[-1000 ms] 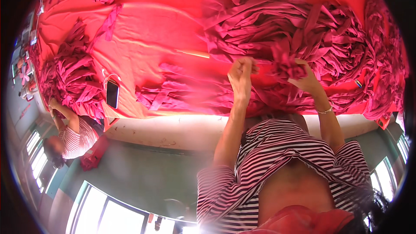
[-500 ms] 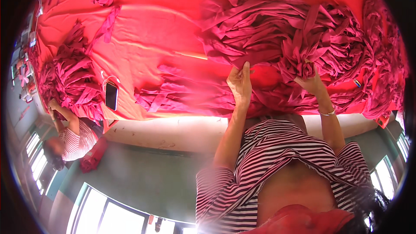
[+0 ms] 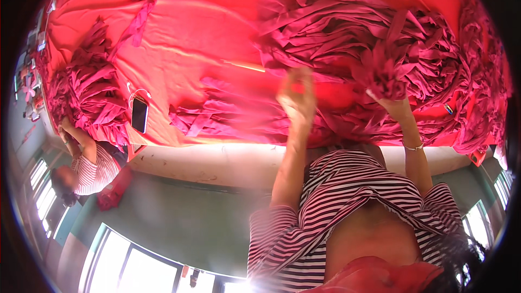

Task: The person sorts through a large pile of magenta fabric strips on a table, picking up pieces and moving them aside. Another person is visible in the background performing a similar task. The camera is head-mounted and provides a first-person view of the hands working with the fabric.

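Observation:
My right hand (image 3: pixel 396 108) is closed under a gathered bunch of dark red fabric strips (image 3: pixel 386 78), with part of its fingers hidden by the cloth. To its left, my left hand (image 3: pixel 299 96) hovers near the lower edge of a large heap of the same strips (image 3: pixel 331 27). Motion blurs its fingers, which look curled; whether any strip lies between them cannot be made out. More loose strips (image 3: pixel 228 113) run along the near side of the red-covered table (image 3: pixel 184 32).
A phone (image 3: pixel 139 117) with a white cable (image 3: pixel 139 92) lies left of the loose strips. Beyond it, a co-worker (image 3: pixel 92 171) handles another strip pile (image 3: pixel 89 87). A thin yellow stick-like thing (image 3: pixel 244 66) and a small dark-blue-and-yellow item (image 3: pixel 448 109) lie on the cloth.
My left hand has come away from the strip edge it was pinching and is now blurred. The right hand, still gripping the bunch, has shifted slightly to the right and down.

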Motion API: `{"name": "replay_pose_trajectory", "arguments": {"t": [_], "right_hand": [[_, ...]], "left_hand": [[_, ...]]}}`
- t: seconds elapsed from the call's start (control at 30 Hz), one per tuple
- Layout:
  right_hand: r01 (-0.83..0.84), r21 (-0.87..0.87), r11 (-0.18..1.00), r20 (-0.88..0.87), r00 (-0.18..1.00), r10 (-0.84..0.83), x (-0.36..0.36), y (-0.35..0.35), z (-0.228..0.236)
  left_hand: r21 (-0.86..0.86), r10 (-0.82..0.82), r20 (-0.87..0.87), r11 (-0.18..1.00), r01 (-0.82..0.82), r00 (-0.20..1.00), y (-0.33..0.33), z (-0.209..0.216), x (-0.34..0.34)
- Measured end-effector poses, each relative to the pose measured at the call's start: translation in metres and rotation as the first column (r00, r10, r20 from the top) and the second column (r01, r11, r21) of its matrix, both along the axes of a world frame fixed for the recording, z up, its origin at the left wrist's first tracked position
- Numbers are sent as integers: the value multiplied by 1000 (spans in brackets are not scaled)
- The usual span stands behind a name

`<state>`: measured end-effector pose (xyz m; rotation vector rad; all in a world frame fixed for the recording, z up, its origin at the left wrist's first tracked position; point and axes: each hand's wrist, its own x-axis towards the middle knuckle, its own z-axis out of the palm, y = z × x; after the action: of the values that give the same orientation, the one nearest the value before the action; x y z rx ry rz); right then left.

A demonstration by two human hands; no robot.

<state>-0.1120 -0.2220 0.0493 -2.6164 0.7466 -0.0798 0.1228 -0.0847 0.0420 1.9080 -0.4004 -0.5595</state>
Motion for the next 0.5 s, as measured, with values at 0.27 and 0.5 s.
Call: {"name": "replay_pose_trajectory", "arguments": {"t": [0.27, 0.5], "right_hand": [[112, -175, 978, -131, 982, -136, -26, -16, -14], [343, 418, 841, 90, 906, -414, -17, -14, -11]], "left_hand": [[7, 299, 132, 953, -303, 945, 10, -41, 65], [-321, 436, -554, 674, -666, 709, 11, -51, 65]]}}
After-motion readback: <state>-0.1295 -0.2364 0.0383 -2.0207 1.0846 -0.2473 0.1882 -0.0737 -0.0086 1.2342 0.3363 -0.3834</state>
